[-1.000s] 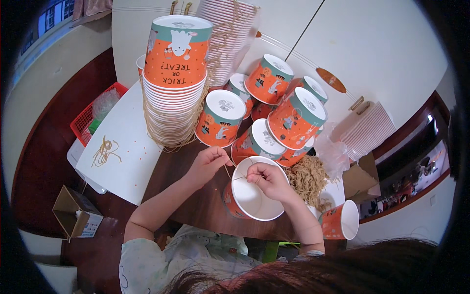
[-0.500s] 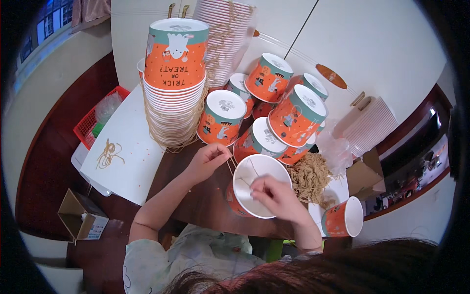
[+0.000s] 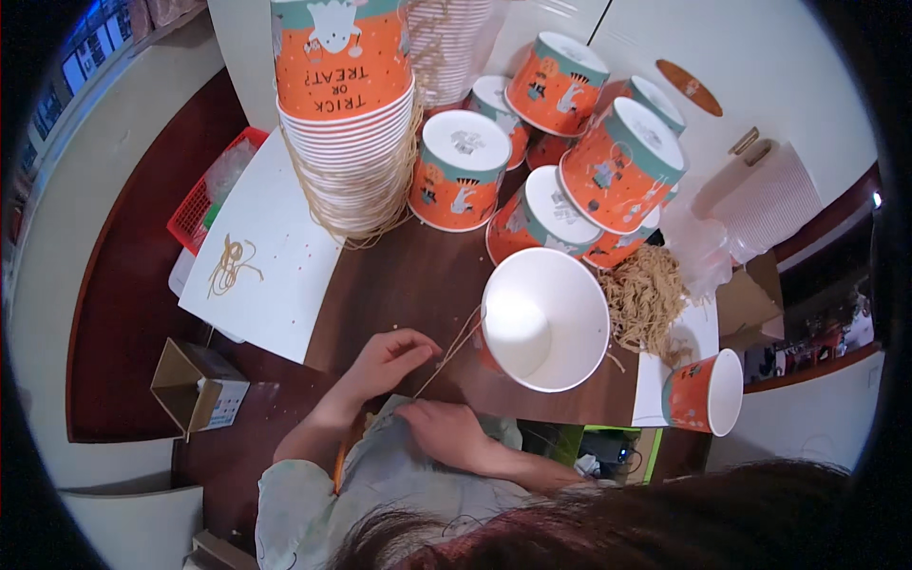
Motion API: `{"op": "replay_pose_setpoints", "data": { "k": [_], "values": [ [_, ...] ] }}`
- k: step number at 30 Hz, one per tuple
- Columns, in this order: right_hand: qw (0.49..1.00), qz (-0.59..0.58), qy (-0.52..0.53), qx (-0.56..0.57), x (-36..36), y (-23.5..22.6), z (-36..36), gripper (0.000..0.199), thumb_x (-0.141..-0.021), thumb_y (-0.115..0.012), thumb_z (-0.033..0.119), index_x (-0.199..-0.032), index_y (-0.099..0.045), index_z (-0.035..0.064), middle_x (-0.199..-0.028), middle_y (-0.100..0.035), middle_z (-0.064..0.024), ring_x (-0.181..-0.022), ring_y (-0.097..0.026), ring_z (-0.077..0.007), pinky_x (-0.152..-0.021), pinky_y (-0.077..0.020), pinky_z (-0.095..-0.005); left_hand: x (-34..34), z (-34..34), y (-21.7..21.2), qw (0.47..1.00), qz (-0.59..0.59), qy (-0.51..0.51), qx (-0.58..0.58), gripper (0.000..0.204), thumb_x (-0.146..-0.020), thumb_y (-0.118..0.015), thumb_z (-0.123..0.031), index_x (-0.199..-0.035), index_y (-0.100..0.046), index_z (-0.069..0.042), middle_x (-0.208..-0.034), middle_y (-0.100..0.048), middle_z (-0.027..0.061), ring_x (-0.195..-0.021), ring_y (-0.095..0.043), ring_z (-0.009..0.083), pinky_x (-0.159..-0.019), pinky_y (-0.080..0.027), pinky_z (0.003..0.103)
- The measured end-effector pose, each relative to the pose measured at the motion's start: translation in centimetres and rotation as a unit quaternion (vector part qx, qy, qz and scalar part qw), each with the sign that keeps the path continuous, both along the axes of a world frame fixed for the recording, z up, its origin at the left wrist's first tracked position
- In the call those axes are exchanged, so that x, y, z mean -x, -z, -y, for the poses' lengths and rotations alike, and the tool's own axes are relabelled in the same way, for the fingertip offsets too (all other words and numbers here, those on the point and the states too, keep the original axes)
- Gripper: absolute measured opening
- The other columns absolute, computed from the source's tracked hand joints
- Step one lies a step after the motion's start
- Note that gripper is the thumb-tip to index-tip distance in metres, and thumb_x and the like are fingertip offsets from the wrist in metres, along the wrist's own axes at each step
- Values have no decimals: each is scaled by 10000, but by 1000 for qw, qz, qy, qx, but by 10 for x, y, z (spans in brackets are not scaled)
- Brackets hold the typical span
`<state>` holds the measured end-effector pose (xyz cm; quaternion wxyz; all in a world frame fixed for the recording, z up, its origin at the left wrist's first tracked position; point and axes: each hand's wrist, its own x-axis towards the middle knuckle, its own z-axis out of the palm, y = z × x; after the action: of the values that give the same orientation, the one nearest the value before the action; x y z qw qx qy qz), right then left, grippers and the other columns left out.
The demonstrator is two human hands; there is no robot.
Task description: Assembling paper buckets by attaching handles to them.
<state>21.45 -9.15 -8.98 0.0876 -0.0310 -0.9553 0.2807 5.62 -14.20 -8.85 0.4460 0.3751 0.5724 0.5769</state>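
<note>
Cord-drawing step, I judge: my curled right hand [image 3: 442, 432] apparently pinches the cord [image 3: 453, 344]; left hand [image 3: 389, 366] half-open beside it, no visible hold. Paper bucket [image 3: 546, 323] mouth-up ahead. Next pull wants even tension.

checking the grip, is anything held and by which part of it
The right hand holds the thin tan cord at its lower visible end; whether the left hand grips it cannot be told.

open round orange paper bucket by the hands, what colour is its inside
The round orange paper bucket is white inside, best in the head view.
</note>
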Motion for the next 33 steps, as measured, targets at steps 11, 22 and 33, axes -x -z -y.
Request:
{"op": "replay_pose_setpoints", "data": {
  "k": [11, 22, 33],
  "values": [
    [998, -45, 32, 31, -6, 23, 6, 278, -675, -560, 79, -953, -555, 81, -769, -594, -76, -681, -602, -231, -591, -490, -340, -27, 13, 8, 991, 132, -12, 32, 122, -833, -515, -47, -898, -595, 20, -912, -618, 86, -873, -561, 129, -794, -431, 259],
    [999, -37, 13, 22, -10, 15, 3, 231, -688, -564, 122, -917, -566, 92, -739, -594, -77, -645, -601, -232, -534, -479, -343, -28, 9, 8, 990, 143, -12, -5, 89, -807, -590, -50, -862, -615, 16, -821, -631, 44, -764, -572, 72, -695, -456, 197],
    [996, 4, -82, 29, -9, 17, 4, 113, -702, -549, 156, -721, -520, 49, -657, -557, -125, -584, -570, -302, -509, -456, -412, 1, -19, -12, 986, 151, 68, 4, 99, -789, -606, -75, -844, -611, 6, -834, -638, 82, -803, -599, 122, -749, -464, 236]
  ]
}}
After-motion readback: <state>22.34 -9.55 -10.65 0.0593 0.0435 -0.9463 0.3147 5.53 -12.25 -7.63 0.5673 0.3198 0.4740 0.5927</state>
